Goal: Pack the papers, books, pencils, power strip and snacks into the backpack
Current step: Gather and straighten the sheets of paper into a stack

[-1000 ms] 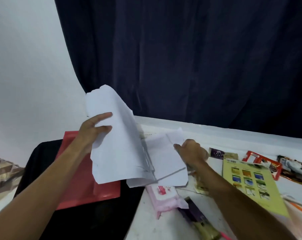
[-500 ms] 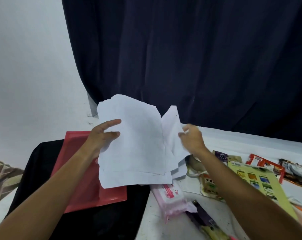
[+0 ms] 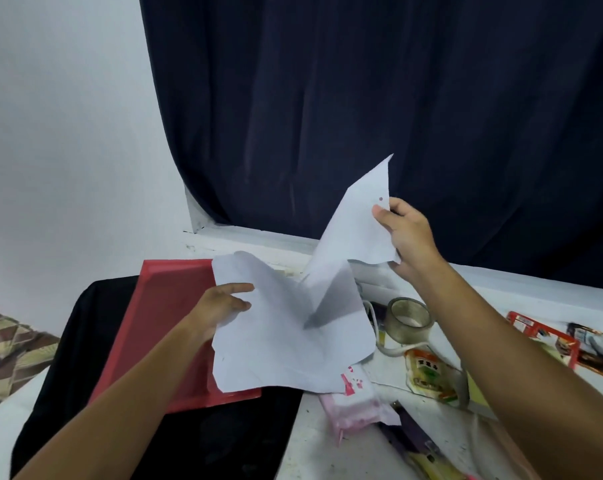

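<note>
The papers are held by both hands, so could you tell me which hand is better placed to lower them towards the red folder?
Probably the left hand: it grips the papers low, directly above the red folder. The right hand pinches a raised sheet, farther away.

You have two hands in view: your left hand [image 3: 223,306] and your right hand [image 3: 405,237]. Between them are white paper sheets [image 3: 293,334]; at least two show, though the exact number in the stack cannot be told. You can count one red rectangular flat folder [image 3: 168,323], one roll of clear tape [image 3: 409,320], one pink soft packet [image 3: 355,407], one yellow snack pouch [image 3: 428,375] and one red-framed packet [image 3: 542,336] on one white table [image 3: 320,452].
</note>
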Available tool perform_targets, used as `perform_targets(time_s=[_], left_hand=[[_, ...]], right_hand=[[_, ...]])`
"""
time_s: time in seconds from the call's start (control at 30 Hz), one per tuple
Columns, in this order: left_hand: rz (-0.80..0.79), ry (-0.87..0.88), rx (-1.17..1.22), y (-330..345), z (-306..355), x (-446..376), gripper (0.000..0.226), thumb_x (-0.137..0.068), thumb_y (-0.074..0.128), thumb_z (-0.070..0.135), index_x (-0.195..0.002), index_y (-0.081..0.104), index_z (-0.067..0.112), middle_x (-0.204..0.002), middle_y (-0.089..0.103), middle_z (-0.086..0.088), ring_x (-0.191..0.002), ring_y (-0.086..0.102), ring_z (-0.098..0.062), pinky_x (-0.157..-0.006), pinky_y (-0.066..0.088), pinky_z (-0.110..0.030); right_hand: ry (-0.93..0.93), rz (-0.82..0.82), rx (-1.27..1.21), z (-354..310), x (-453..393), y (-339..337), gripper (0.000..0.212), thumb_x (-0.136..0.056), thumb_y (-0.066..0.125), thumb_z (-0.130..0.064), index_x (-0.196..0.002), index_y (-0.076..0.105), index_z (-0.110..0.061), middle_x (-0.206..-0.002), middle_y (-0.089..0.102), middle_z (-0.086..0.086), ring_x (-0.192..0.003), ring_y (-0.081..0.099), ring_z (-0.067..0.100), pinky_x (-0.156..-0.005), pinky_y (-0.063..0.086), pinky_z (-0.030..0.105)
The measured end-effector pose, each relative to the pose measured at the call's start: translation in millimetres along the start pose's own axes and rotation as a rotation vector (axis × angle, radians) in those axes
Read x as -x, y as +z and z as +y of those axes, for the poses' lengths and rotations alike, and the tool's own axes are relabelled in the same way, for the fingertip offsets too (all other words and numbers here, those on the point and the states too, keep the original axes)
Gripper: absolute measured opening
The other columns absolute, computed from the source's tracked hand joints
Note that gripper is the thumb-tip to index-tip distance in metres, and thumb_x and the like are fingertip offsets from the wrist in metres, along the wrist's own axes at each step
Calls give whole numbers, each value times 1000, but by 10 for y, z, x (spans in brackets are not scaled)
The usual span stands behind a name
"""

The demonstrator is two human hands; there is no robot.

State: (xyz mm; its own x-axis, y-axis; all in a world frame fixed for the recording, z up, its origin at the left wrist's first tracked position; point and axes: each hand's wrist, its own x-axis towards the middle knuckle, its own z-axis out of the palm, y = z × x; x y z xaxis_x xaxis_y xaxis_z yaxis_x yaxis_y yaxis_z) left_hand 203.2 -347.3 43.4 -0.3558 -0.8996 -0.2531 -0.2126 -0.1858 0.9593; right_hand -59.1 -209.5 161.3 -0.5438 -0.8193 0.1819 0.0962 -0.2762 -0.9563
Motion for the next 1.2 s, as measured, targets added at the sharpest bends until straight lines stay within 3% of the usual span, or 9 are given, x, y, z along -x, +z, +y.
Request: perform_targets(time_s=[0.13,0.23,0.37,0.5,0.6,0.7,0.87,1.0,1.2], left_hand=[[6,-20,174,88,29,63,24,-95,59,16,-112,68,1,-99,71,-12,-77,71,-17,-65,53,-27],[-28,-45,482,115,32,118,44,-102,37,43,-108,64,9,-85,74,-9,-79,69,-26,-71,46,-37],[-89,9,641,85,24,115,62,-97,29,63,-107,66,15,-90,76,-10,-85,69,-26,-75,47,-40],[-158,18,467,-15,113,150,44,-80,68,30,-116,64,5,-111,69,-18,-92,70,-32,-81,54,-41],[-83,73,210,-33,152,74,83,-77,70,-6,-147,30,12,-132,54,-13,-106,63,-33,-78,56,-44],[8,127,134,-16,215,117,115,-78,67,-16,-151,-6,36,-131,42,1,-106,56,-24,-68,53,-36],[-3,130,-6,-102,223,143,95,-79,60,-17,-145,12,30,-122,46,-3,-96,54,-16,-66,51,-33],[18,97,-42,-145,181,176,91,-78,54,-16,-146,11,27,-121,42,0,-105,52,-22,-66,50,-32],[4,222,-302,-154,116,266,85,-58,66,5,-129,29,34,-116,49,-8,-108,55,-31,-82,55,-45]], right_hand=[[190,-151,-285,311,83,189,13,-96,53,-15,-105,63,-15,-103,71,5,-90,68,23,-76,58,39],[315,-259,-388,647,142,197,22,-96,52,-16,-117,60,-15,-114,69,6,-99,67,24,-84,57,39],[433,-168,114,1085,181,166,8,-91,61,-8,-98,66,-8,-110,68,19,-91,66,31,-85,53,43],[425,-122,438,1230,178,164,5,-86,67,-11,-81,65,-11,-85,70,8,-70,65,23,-62,51,28],[341,-134,583,1203,157,165,12,-85,66,-13,-77,57,-11,-65,56,0,-53,51,14,-47,37,19],[218,-155,883,1187,76,133,27,-85,63,-31,-71,54,-10,-67,55,4,-63,54,22,-60,38,28],[67,77,1323,1209,-88,-129,36,-91,51,-38,-116,55,-13,-115,59,11,-104,56,34,-80,44,36],[301,26,1276,1402,-139,-289,40,-81,61,-43,-105,52,-12,-107,61,8,-97,59,31,-71,41,32],[207,96,1059,1403,-167,-301,5,-80,54,-12,-84,52,-14,-97,62,11,-90,58,33,-69,41,31]])
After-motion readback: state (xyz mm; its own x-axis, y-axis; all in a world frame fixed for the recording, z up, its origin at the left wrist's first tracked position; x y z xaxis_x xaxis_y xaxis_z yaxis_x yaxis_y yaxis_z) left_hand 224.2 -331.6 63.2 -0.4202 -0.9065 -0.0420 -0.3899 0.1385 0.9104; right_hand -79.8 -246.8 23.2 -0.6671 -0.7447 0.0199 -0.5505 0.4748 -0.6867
